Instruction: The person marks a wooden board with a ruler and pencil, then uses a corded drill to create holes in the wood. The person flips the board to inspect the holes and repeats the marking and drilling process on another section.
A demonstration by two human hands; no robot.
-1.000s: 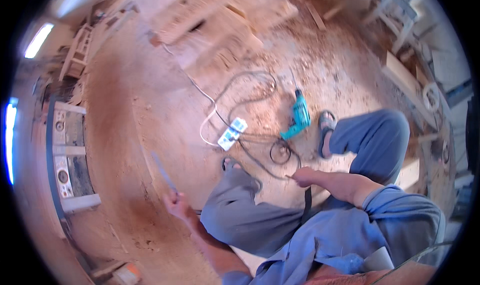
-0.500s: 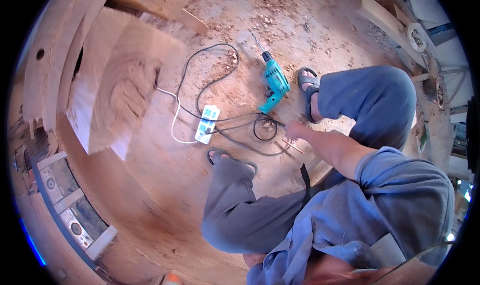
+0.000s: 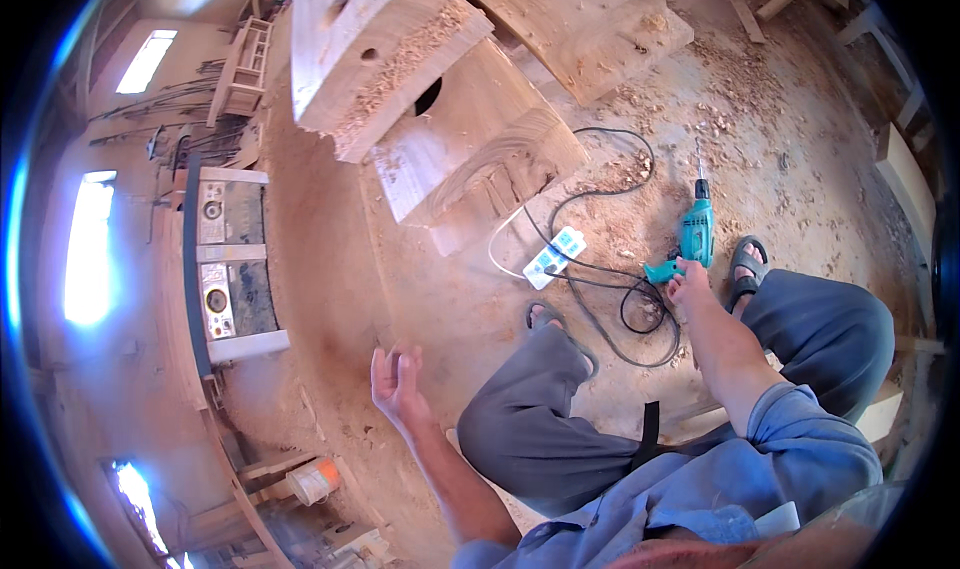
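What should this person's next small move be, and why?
Probably to close the right hand firmly around the grip of the teal drill: its fingers are at that grip, the drill lies on the floor, and the left hand looks empty and is well away from it.

Head camera: was worn on the person's head, as the left one of a side-by-side fisheye pair.
Facing: looked steeply down and ahead onto the floor [image 3: 345, 299], the image upright.
Near side: caught the wearer's own blue shirt [image 3: 690, 489], right of the middle and closest to the lens.
Hands: the left hand [image 3: 400, 384] and right hand [image 3: 688, 281] both fell within view, beyond the shirt.
Far side: reached past the drill [image 3: 698, 231] to a wooden block [image 3: 400, 9], cropped by the frame.
Left side: swept out to a bright window [image 3: 92, 249].
Right side: took in leaning timber [image 3: 905, 184], curved by the lens.
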